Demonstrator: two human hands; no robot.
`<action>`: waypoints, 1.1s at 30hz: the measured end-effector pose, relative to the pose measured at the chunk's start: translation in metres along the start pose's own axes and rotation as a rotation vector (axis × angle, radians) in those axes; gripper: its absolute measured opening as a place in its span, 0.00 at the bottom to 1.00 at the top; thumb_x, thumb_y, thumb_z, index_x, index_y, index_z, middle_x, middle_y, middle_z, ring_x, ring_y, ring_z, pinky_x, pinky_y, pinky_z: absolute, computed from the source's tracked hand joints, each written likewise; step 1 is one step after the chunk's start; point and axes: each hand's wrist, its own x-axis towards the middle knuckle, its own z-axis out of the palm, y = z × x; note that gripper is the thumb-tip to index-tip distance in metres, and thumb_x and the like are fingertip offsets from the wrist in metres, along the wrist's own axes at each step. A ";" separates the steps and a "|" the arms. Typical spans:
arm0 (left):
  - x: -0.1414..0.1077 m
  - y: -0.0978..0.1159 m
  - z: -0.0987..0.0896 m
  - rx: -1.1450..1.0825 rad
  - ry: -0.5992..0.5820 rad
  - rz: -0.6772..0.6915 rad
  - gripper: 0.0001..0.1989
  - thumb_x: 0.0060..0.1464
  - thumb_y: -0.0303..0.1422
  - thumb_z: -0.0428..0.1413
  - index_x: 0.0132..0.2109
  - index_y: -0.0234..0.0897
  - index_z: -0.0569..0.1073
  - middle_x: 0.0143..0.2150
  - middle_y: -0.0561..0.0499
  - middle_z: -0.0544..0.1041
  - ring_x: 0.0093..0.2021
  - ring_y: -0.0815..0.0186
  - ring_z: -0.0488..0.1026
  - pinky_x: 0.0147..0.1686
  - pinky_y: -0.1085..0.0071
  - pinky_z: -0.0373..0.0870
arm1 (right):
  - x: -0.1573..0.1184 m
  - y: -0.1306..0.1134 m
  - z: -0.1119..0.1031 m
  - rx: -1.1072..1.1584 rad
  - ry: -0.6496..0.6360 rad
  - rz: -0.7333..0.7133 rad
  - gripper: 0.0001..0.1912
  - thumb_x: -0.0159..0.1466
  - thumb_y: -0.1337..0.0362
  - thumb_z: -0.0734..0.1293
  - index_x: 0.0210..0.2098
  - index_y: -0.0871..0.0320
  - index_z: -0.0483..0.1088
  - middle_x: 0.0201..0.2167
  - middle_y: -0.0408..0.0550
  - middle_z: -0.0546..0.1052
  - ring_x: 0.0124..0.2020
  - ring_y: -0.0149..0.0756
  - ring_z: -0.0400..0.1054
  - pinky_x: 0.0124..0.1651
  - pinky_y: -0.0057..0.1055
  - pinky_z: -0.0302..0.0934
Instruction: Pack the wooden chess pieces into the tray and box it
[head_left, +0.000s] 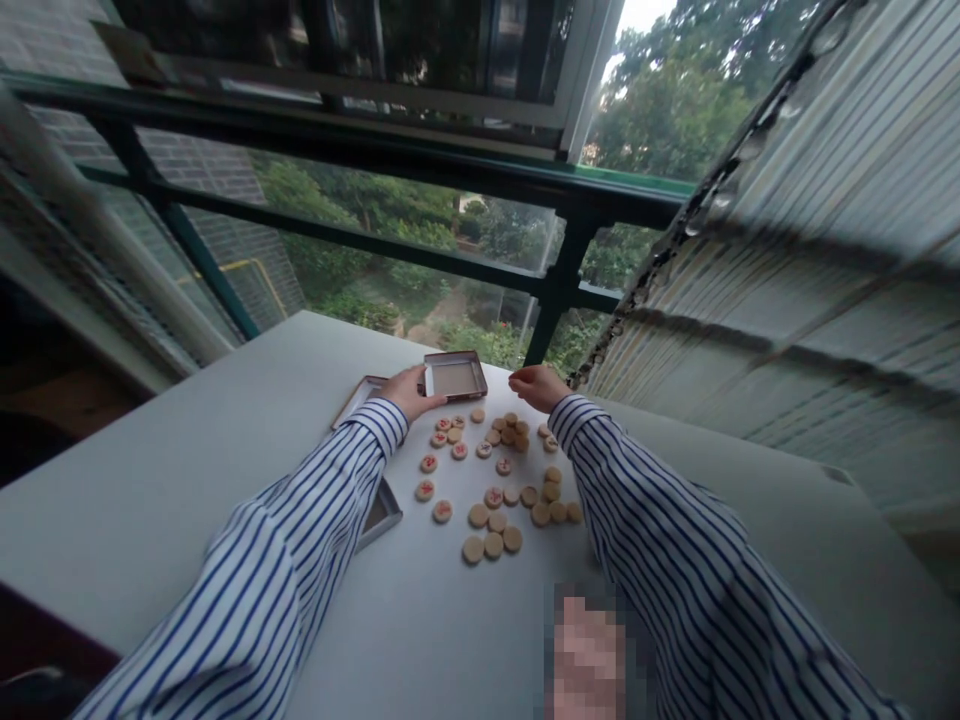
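Note:
My left hand (409, 393) grips the left end of a shallow open box (457, 378) with a brown rim, which rests near the table's far edge. To the right of that box my right hand (537, 386) is closed, fingertips pinched together; whatever they hold, if anything, I cannot make out. Between and below my hands lie several round wooden xiangqi pieces (493, 497), some showing red or dark characters, others blank side up. My left forearm partly covers a second box part (352, 400) and a grey-edged tray (384, 515).
The white table (225, 440) reaches a dark green railing (360, 235) and window at the back. A pale ridged panel (787, 370) stands along the right side. A pixelated patch (589, 650) hides part of the near edge.

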 end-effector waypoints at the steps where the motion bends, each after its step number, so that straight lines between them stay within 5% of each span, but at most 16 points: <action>1: 0.003 -0.002 0.002 0.001 -0.009 0.004 0.34 0.39 0.46 0.56 0.53 0.34 0.62 0.50 0.43 0.69 0.48 0.57 0.67 0.46 0.68 0.62 | 0.003 -0.003 0.002 -0.011 -0.007 0.005 0.13 0.56 0.64 0.59 0.33 0.62 0.73 0.26 0.47 0.75 0.27 0.29 0.66 0.28 0.22 0.54; 18: 0.025 -0.008 0.025 0.130 -0.056 -0.052 0.36 0.36 0.52 0.54 0.50 0.35 0.64 0.43 0.37 0.73 0.45 0.49 0.69 0.42 0.60 0.62 | 0.036 -0.017 0.039 -0.103 -0.128 0.123 0.16 0.60 0.60 0.58 0.29 0.63 0.73 0.28 0.51 0.75 0.30 0.32 0.67 0.29 0.24 0.54; 26: 0.024 -0.006 0.022 0.097 -0.045 -0.055 0.36 0.36 0.54 0.54 0.51 0.37 0.64 0.47 0.38 0.72 0.49 0.48 0.66 0.51 0.50 0.49 | 0.036 -0.016 0.043 -0.086 -0.172 0.132 0.15 0.61 0.60 0.59 0.45 0.60 0.63 0.43 0.49 0.68 0.40 0.34 0.65 0.41 0.38 0.62; 33: 0.024 0.003 0.014 -0.004 0.015 -0.057 0.31 0.43 0.49 0.52 0.51 0.36 0.64 0.50 0.40 0.70 0.51 0.51 0.65 0.52 0.58 0.52 | 0.025 -0.024 0.026 -0.044 -0.055 0.103 0.15 0.60 0.62 0.58 0.30 0.62 0.73 0.29 0.51 0.75 0.33 0.35 0.67 0.32 0.24 0.55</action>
